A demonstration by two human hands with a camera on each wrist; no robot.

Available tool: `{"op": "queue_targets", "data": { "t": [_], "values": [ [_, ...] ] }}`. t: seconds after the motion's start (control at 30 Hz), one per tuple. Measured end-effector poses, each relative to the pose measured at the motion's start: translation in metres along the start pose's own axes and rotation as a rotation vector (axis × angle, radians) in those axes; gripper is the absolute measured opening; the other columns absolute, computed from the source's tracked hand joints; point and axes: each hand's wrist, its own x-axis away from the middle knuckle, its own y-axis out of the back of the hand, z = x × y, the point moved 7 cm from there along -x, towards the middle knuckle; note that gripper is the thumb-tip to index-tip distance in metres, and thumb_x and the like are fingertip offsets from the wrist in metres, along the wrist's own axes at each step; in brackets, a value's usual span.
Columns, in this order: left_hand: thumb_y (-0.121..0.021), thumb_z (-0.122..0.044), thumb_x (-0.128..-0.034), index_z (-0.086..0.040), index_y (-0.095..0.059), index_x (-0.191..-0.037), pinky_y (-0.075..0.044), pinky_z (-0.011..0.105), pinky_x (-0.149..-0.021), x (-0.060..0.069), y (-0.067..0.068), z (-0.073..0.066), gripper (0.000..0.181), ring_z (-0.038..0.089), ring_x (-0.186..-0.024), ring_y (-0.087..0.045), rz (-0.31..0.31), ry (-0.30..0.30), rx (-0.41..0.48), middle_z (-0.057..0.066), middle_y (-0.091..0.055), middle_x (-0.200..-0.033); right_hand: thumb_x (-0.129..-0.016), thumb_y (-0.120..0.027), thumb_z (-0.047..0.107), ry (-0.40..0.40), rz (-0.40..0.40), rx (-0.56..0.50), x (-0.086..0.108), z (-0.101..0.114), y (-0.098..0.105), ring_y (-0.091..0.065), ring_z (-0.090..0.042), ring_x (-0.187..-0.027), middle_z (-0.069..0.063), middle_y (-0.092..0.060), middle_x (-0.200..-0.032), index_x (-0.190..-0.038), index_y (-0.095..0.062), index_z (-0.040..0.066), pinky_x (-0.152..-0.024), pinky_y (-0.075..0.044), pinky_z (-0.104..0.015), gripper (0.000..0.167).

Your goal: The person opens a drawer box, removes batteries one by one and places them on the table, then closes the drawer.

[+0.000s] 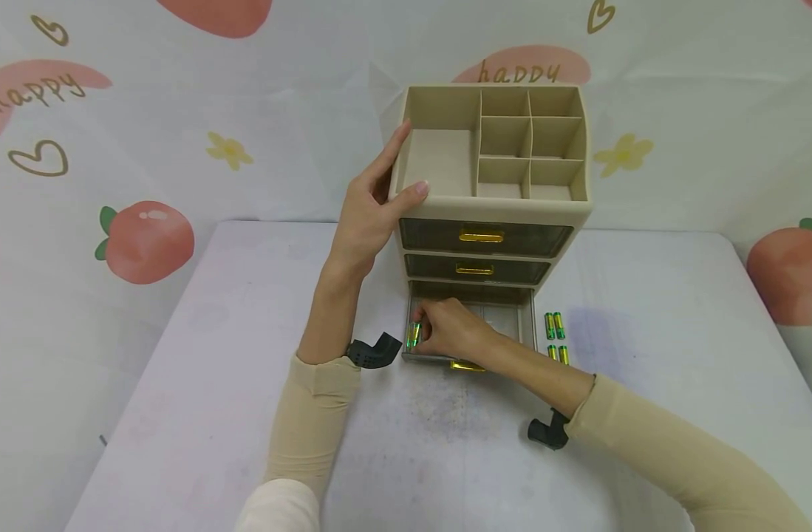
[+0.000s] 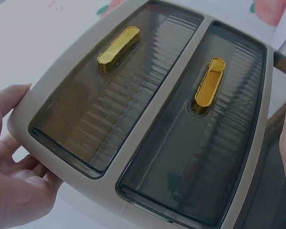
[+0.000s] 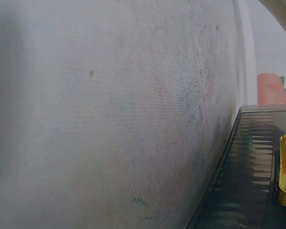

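Observation:
A beige desktop drawer organizer (image 1: 492, 209) stands upright on the table, its lowest drawer (image 1: 528, 318) pulled out. My left hand (image 1: 369, 214) grips the organizer's upper left corner, thumb over the front rim and fingers along the side; the left wrist view shows this hand (image 2: 24, 191) beside two dark drawer fronts. Inside the pulled-out drawer, at its left end, my right hand (image 1: 455, 327) pinches a green-and-gold battery (image 1: 416, 334) between thumb and fingers. Another battery (image 1: 409, 336) appears right beside it. In the right wrist view the drawer's front (image 3: 248, 176) shows, without the hand.
Several green batteries (image 1: 558, 325) lie on the white table (image 1: 199, 414) right of the drawer, some partly behind my right forearm. Two upper drawers with gold handles (image 1: 482, 236) are closed. Divided compartments (image 1: 505, 137) form the organizer's top. A printed cloth (image 1: 299, 111) hangs behind.

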Motion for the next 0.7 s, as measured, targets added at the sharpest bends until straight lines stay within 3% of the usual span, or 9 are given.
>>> {"op": "queue_targets", "data": {
  "t": [0.7],
  "values": [
    [-0.063, 0.001, -0.092, -0.007, -0.035, -0.154, -0.032, 0.034, -0.114, 0.0, 0.0004, 0.0009, 0.069, 0.019, -0.145, -0.033, -0.004, -0.002, 0.017, -0.003, -0.032, -0.159, -0.071, -0.091, 0.022, -0.058, 0.014, 0.054, -0.0014, 0.0024, -0.0031, -0.055, -0.005, -0.061, 0.01, -0.059, -0.065, -0.1, -0.065, 0.004, -0.068, -0.051, -0.024, 0.044]
  ]
}}
